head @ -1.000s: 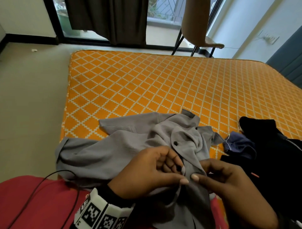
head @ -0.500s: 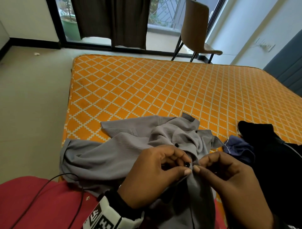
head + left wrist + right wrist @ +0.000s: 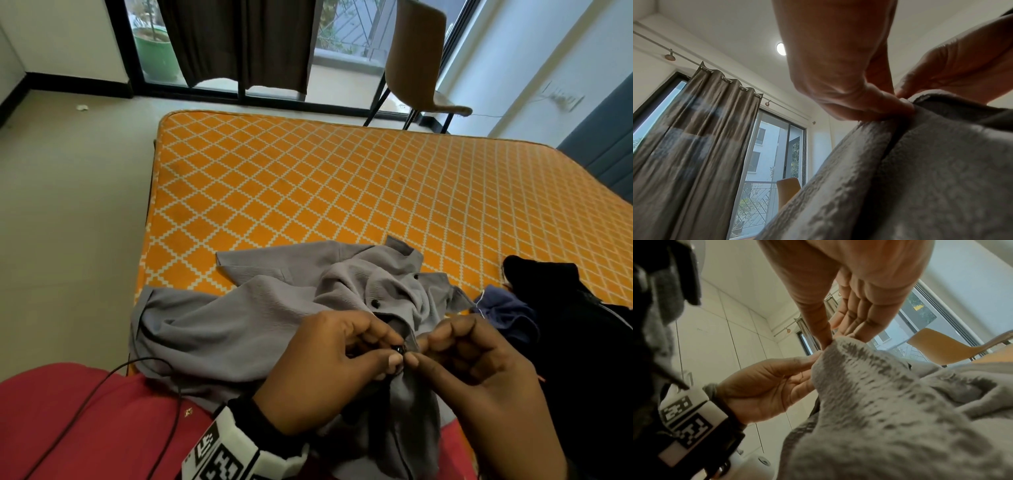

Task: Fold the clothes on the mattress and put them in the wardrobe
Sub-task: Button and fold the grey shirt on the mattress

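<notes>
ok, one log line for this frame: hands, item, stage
left hand: pinches placket | right hand: pinches placket | grey shirt: unfolded on mattress | stage: buttoning a black button

Head view looks down; both wrist views look up, perhaps sharing the hands.

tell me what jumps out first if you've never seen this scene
The orange diamond-patterned mattress fills the room's middle. At its near edge, the left hand and right hand pinch the front of a crumpled grey shirt around a black button. Dark clothes are heaped to the right.
</notes>
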`<state>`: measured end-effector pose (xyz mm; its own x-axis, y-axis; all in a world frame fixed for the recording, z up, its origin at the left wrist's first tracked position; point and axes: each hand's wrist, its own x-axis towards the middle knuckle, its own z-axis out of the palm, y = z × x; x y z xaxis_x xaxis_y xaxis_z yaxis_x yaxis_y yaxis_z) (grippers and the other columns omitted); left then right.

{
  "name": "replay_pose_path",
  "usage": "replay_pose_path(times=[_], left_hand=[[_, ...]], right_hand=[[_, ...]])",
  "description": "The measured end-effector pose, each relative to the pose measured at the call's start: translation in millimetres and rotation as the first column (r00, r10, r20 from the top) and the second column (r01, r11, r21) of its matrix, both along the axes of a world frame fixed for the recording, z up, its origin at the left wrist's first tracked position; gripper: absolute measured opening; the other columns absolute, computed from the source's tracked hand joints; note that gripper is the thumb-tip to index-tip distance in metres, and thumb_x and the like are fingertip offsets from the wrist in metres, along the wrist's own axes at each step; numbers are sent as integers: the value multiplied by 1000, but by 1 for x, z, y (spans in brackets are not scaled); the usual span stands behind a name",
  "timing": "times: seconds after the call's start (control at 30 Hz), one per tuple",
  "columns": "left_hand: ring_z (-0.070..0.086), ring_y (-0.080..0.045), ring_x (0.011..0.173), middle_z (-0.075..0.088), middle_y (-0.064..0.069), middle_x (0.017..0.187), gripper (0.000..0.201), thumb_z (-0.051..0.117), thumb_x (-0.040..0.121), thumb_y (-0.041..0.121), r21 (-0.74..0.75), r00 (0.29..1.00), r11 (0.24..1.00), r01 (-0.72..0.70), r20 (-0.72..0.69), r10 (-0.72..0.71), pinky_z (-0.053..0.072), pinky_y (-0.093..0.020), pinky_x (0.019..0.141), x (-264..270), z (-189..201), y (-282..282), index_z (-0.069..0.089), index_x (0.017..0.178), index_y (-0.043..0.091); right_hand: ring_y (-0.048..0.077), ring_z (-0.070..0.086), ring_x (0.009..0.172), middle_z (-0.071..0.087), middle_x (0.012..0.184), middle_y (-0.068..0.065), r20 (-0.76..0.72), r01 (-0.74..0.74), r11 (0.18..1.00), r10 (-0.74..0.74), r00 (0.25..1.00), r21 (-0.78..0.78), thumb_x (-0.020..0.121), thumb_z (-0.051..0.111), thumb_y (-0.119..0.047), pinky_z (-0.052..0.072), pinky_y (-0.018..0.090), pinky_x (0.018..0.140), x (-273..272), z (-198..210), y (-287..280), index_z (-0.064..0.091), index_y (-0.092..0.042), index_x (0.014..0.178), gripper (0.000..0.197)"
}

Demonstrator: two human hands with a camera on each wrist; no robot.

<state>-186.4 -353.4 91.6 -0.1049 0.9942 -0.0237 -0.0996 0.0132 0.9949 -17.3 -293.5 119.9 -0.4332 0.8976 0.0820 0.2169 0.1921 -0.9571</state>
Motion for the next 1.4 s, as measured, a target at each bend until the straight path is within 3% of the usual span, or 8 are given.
replay_pose_path(times=[0.13, 0.27, 0.43, 0.6, 0.9, 1.07, 1.17, 1.4], left_hand=[[72, -17, 82, 74, -3, 87, 10, 73, 85, 13, -8, 998, 1000, -10, -63, 9, 59, -40, 80, 0, -4, 1, 73, 95, 15], [71, -17, 77, 73, -3, 83, 10, 74, 83, 11, -17, 993, 999, -49, -109, 47, 59, -39, 78, 0, -7, 2, 72, 92, 17], [71, -14, 76, 74, -1, 82, 10, 75, 82, 9, -21, 990, 999, -48, -133, 45, 59, -37, 78, -1, -9, 2, 74, 90, 15], [71, -9, 83, 75, 2, 87, 15, 70, 84, 6, -53, 989, 998, -38, -144, 30, 59, -32, 83, -2, -14, 2, 75, 96, 15], [71, -28, 75, 73, -9, 78, 9, 69, 89, 14, -31, 985, 985, -171, -24, 170, 59, -47, 75, 4, -19, 5, 66, 81, 10], [59, -27, 64, 60, -17, 65, 37, 55, 91, -4, 34, 979, 979, -201, -33, 202, 54, -40, 74, 6, -22, 8, 56, 58, 13], [64, -33, 75, 66, -13, 77, 18, 56, 93, 3, 15, 981, 981, -192, 32, 192, 54, -48, 77, 6, -25, 10, 60, 79, 13], [68, -16, 75, 72, -11, 83, 11, 73, 83, 9, -44, 980, 991, -125, 150, 130, 53, -21, 68, -1, -21, 9, 70, 93, 4]], right_hand=[[14, 71, 75, 72, 83, 4, 114, -26, 996, 16, 993, 86, 54, 78, -71, 57, 23, 69, -1, -2, -5, 64, -31, 80, 50], [13, 71, 76, 73, 82, 4, 109, -40, 993, 28, 994, 111, 80, 73, -7, 57, 28, 69, -2, -4, -4, 64, -27, 78, 23], [14, 72, 74, 72, 81, 8, 94, -53, 997, 47, 994, 61, 57, 77, -68, 57, 22, 69, -5, -4, -2, 63, -29, 81, 48], [10, 71, 65, 72, 72, -2, 214, -34, 985, -3, 977, 167, 68, 83, -2, 59, 26, 64, -12, -7, 1, 59, -17, 85, 33], [-1, 68, 66, 69, 78, -16, 280, -115, 896, -11, 960, 429, 73, 81, -10, 55, 20, 57, -16, -15, -4, 56, -28, 83, 31], [25, 66, 67, 67, 76, 12, -88, -66, 997, 69, 994, 40, 73, 75, -3, 56, 31, 65, -17, -14, 7, 53, -15, 78, 25], [28, 55, 57, 60, 73, 26, -307, -120, 955, 32, 951, -271, 73, 66, 3, 51, 29, 56, -19, -17, 14, 43, -2, 80, 25], [22, 55, 53, 62, 78, 23, -290, -149, 858, 0, 957, -492, 76, 62, 9, 49, 26, 49, -16, -23, 22, 43, -5, 82, 25]])
